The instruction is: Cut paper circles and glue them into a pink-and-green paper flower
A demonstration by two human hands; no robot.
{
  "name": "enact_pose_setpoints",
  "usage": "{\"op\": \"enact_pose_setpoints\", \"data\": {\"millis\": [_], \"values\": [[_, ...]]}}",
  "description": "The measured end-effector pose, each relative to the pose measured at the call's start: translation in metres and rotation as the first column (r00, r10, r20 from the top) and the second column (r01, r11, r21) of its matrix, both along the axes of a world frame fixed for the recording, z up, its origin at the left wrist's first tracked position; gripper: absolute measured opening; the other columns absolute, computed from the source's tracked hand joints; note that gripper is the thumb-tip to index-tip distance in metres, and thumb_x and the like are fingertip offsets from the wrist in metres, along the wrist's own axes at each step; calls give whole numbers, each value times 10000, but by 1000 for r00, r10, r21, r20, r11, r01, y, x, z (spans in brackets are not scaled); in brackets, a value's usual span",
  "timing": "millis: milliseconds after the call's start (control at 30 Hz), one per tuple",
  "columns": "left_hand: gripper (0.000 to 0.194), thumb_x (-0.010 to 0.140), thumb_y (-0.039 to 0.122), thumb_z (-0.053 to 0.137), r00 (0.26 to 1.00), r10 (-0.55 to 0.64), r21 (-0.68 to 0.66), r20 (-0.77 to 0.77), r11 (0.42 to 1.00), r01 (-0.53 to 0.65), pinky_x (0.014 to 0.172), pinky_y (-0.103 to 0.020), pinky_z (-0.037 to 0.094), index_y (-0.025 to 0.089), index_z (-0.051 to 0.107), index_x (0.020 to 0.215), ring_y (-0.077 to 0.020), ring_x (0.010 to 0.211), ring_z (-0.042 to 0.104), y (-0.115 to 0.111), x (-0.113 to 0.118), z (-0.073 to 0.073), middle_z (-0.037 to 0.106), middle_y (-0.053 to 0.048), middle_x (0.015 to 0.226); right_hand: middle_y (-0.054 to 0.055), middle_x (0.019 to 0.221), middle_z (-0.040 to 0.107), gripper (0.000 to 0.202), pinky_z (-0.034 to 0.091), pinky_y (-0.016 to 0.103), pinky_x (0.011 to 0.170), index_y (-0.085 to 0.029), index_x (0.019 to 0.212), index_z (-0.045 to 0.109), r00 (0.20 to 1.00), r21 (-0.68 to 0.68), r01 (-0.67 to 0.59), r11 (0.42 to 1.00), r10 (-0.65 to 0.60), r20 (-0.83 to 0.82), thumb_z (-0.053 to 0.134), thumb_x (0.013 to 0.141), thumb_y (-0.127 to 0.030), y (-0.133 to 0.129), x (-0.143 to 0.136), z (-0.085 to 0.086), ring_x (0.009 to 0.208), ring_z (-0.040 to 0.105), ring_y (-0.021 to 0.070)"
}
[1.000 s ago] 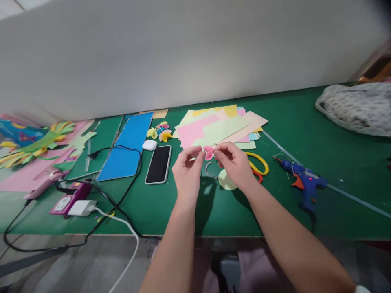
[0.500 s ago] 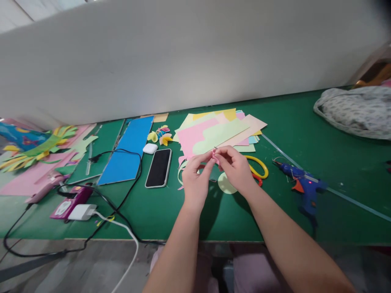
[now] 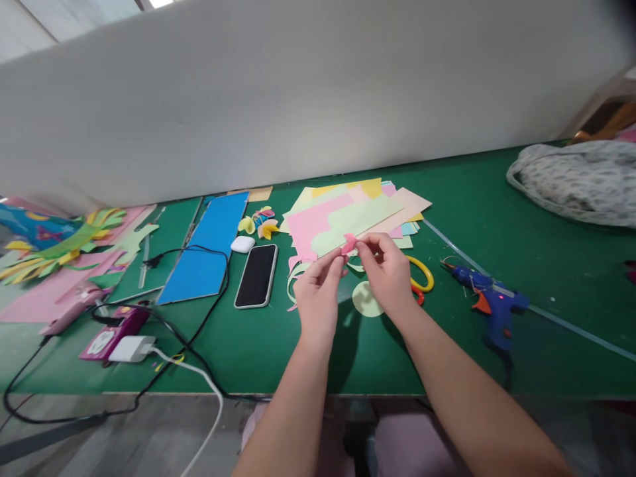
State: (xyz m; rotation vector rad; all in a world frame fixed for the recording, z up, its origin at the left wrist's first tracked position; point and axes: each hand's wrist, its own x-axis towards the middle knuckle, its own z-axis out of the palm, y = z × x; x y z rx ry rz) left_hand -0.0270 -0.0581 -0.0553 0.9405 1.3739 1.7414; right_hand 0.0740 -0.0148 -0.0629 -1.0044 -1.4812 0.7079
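Between my fingertips is a small folded piece of pink paper [image 3: 349,244], held up over the table. My left hand [image 3: 319,286] pinches its left edge with thumb and forefinger; my right hand [image 3: 385,268] pinches its right side. Below my right hand a pale green paper circle [image 3: 368,299] lies flat. Scissors with a yellow and red handle [image 3: 422,274] are partly hidden behind my right hand. Pale green and pink paper scraps [image 3: 297,273] lie beside my left hand. Behind both hands spreads a stack of coloured paper [image 3: 318,222].
A blue hot glue gun [image 3: 497,301] lies right, with a clear glue stick. Left are a phone [image 3: 256,276], a white earbud case [image 3: 243,244], folded paper petals [image 3: 267,229], a blue board [image 3: 209,245] and cables with a white charger [image 3: 132,348]. A patterned cloth bag [image 3: 579,182] rests far right.
My hands have drawn slightly apart, and more of the pink paper shows between them. The camera view has shifted a little; the things on the table have stayed put.
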Motion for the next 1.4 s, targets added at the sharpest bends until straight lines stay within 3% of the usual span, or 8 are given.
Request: {"op": "enact_pose_setpoints", "data": {"millis": [333, 533, 900, 1300, 1400], "values": [[264, 767, 347, 711, 942, -113, -41, 316, 990, 132, 822, -332, 569, 171, 731, 963, -226, 939, 704, -1, 3, 7, 742, -94, 998, 50, 786, 658, 144, 439, 278, 635, -210, 864, 584, 949, 298, 78, 951, -163, 271, 465, 937, -247, 2, -1, -7, 705, 591, 165], [254, 792, 339, 688, 922, -150, -16, 358, 986, 166, 825, -295, 563, 164, 726, 972, -208, 949, 701, -3, 2, 9, 739, -94, 1013, 72, 762, 667, 165, 428, 276, 658, -182, 860, 591, 917, 406, 41, 913, -196, 348, 449, 942, -202, 3, -1, -8, 711, 597, 175], [317, 843, 398, 580, 889, -132, 4, 438, 989, 145, 846, -306, 527, 177, 664, 1056, -174, 934, 689, 2, -6, 5, 716, -96, 1061, 48, 805, 659, 134, 436, 267, 648, -212, 867, 560, 965, 267, -38, 963, -34, 259, 449, 940, -232, 2, -3, -7, 725, 596, 162], [343, 862, 384, 578, 957, -196, 75, 214, 980, 184, 923, -330, 503, 218, 623, 1158, -207, 1109, 621, -3, -4, 2, 677, -91, 1169, 36, 823, 660, 118, 454, 271, 672, -216, 862, 571, 978, 183, -55, 982, 16, 209, 475, 922, -250, 2, -3, -6, 747, 603, 162], [320, 862, 388, 581, 976, -156, 50, 151, 987, 150, 889, -321, 518, 220, 638, 1129, -202, 1077, 634, -2, -9, 1, 681, -84, 1152, 34, 824, 655, 129, 461, 282, 676, -218, 849, 573, 984, 162, -74, 984, 45, 174, 472, 923, -250, 2, -2, -5, 749, 605, 164]]}}
